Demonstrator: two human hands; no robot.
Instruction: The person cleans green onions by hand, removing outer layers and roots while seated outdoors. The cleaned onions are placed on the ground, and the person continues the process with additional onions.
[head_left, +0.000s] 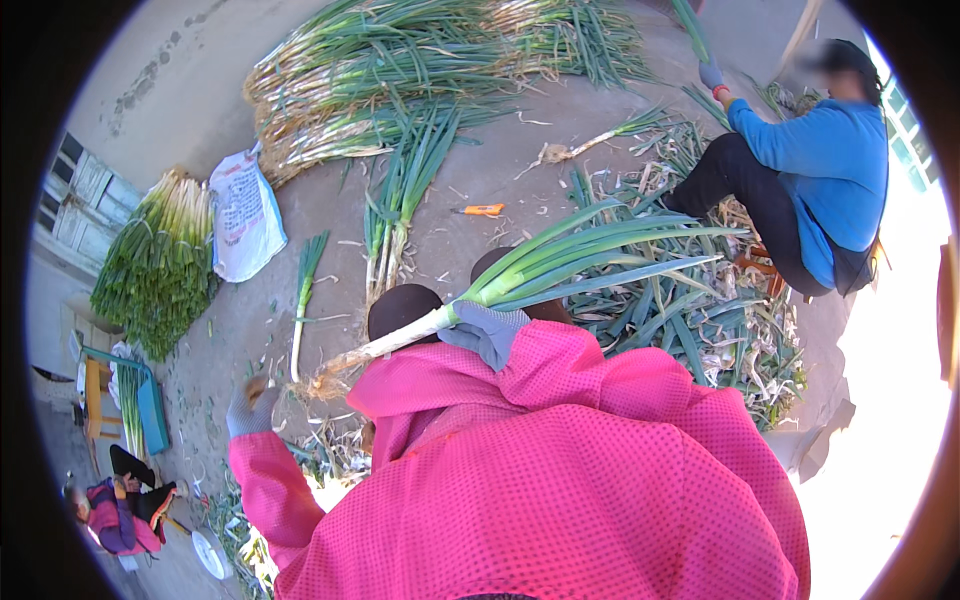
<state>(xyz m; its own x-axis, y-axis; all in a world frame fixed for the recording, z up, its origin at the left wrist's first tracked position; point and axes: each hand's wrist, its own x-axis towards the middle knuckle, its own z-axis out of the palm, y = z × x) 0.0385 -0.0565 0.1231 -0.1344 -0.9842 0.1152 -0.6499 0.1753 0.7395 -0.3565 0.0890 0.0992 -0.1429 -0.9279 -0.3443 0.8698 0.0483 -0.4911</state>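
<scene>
A large green onion (409, 331) with a long white stalk, dry roots and broad green leaves lies slanted across my lap. My right hand (486, 330), in a grey glove, is closed around its stalk just below the leaves. Near the root end, to its left, is my left hand (253, 406), also gloved, with its fingers curled; whether it holds something small is unclear. A thinner green onion (298, 341) lies on the ground just beyond my left hand. Further forward rest several onions (394, 217) in a loose group, and an orange utility knife (482, 210).
Onions are heaped (375, 82) at the far side. Tied onion bundles (161, 262) stand beside a white woven sack (244, 217). Leaf trimmings (675, 330) cover the ground at right, by a seated co-worker (832, 180) in blue. Another person (124, 510) sits far left near a white basin (211, 555).
</scene>
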